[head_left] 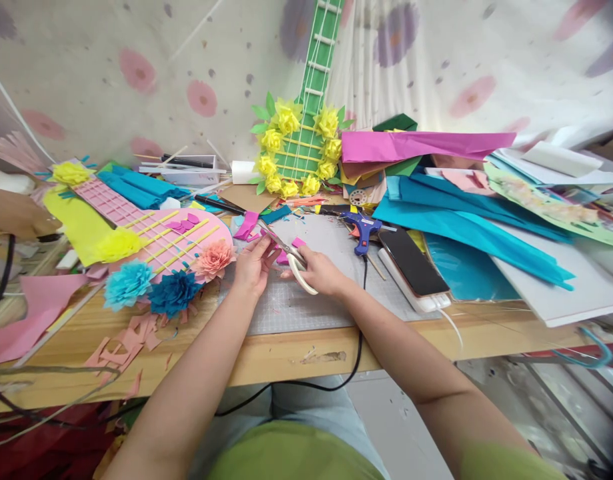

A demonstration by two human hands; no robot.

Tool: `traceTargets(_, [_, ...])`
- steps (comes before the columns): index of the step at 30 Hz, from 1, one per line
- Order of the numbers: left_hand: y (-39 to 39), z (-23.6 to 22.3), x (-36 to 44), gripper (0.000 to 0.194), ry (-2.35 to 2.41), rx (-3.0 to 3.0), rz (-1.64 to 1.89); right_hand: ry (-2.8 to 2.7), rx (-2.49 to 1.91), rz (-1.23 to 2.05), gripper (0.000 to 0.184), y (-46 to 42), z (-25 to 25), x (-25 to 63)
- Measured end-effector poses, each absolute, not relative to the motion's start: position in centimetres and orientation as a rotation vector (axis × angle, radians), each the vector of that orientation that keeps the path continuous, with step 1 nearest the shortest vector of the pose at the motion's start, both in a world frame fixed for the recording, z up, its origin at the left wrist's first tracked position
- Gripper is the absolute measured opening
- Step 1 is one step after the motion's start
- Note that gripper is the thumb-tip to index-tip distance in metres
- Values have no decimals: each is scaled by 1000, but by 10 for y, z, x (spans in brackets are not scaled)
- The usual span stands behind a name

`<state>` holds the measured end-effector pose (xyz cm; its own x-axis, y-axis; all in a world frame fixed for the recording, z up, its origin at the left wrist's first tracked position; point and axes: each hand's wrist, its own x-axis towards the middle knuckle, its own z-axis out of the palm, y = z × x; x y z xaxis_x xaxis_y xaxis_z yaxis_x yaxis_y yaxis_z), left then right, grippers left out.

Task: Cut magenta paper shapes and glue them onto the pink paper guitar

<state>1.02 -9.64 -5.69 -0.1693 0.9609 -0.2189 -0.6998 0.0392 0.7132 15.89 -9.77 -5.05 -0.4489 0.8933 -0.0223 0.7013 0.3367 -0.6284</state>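
My right hand (319, 270) grips a pair of scissors (299, 270) with white handles, its blades pointing up and left toward my other hand. Fingers pinched together, my left hand (253, 267) holds a small piece of magenta paper (272, 235) at the blades; most of that piece is hidden by the fingers. Around both hands, magenta paper scraps (282, 257) lie on the grey cutting mat (271, 313). Left of my hands rests a pink paper guitar (219, 230) with yellow strips and blue, yellow and peach paper flowers (213, 259).
A blue glue gun (362, 230) with a black cable lies right of my hands, beside a phone (413, 261) on a white power strip (429, 303). Blue crepe paper (466, 220) is piled at right. A green guitar (311, 100) with yellow flowers stands behind.
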Motion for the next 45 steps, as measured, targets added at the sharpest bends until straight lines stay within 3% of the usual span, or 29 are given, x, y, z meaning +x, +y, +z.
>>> traceTargets(11, [-101, -48, 6, 25, 1010, 549, 1490, -2197, -1210, 1229, 36, -90, -47, 177])
traceTargets(26, [-100, -49, -3, 20, 1062, 658, 1334, -2205, -1087, 1452, 37, -80, -44, 194])
traceTargets(36, [-100, -48, -10, 18, 1081, 687, 1275, -2174, -1067, 1551, 37, -78, -46, 194])
traceTargets(45, [-99, -47, -17, 17, 1103, 689, 1268, -2234, -1142, 1441, 39, -72, -54, 188])
